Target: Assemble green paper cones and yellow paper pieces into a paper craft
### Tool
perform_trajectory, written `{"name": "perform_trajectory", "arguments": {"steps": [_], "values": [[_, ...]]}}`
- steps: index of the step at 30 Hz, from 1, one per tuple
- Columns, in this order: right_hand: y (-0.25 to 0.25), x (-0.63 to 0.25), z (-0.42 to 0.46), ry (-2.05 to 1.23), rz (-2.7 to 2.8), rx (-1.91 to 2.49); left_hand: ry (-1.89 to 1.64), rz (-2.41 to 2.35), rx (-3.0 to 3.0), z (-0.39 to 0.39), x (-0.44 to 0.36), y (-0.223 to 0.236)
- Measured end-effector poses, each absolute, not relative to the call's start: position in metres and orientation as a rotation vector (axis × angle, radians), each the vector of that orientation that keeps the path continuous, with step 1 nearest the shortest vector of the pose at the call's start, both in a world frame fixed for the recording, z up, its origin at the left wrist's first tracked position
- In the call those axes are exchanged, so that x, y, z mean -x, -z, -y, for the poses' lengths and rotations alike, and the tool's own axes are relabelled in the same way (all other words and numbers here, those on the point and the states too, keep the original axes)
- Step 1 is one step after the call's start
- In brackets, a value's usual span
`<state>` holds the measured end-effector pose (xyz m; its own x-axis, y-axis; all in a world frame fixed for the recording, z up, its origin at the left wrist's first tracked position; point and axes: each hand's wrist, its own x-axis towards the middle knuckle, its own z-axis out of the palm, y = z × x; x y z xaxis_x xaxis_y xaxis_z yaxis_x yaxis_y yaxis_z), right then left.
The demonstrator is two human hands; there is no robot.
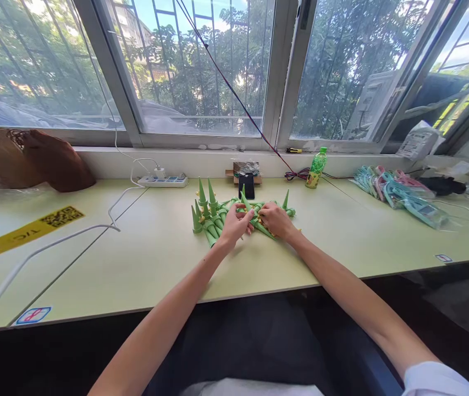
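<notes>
A pile of green pointed cone-shaped pieces (202,193) lies on the table in front of me, some standing upright and others lying down. Small yellow parts are scattered among them. My left hand (234,223) is closed around a green cone (245,202), whose tip points up past the fingers. Close beside it, my right hand (276,220) has its fingers pinched together over the right part of the pile; what they grip is too small and hidden to name. Another green cone (286,199) stands upright just beyond the right hand.
Behind the pile are a black phone (246,186) and a small cardboard box (230,174). A green bottle (316,168) and bundled cable stand by the windowsill. Bagged lanyards (407,195) lie right; a power strip (164,181), white cord (44,248) and yellow tape (23,235) left.
</notes>
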<state>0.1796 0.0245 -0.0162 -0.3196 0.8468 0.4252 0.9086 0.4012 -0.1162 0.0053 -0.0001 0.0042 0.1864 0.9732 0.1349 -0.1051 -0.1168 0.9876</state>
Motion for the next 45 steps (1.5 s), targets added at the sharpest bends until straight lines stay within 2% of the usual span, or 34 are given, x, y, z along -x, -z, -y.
{"name": "perform_trajectory", "arguments": {"steps": [14,45], "values": [[0.0111,-0.1803,-0.0227,0.314,2.362,1.493,-1.191,-0.945,-1.308,-0.0001,-0.0058,-0.0037],[0.0082,-0.1771,-0.0183,0.099,2.273,1.499,-1.168,-0.943,-1.332,0.0008,-0.0048,-0.0036]]}}
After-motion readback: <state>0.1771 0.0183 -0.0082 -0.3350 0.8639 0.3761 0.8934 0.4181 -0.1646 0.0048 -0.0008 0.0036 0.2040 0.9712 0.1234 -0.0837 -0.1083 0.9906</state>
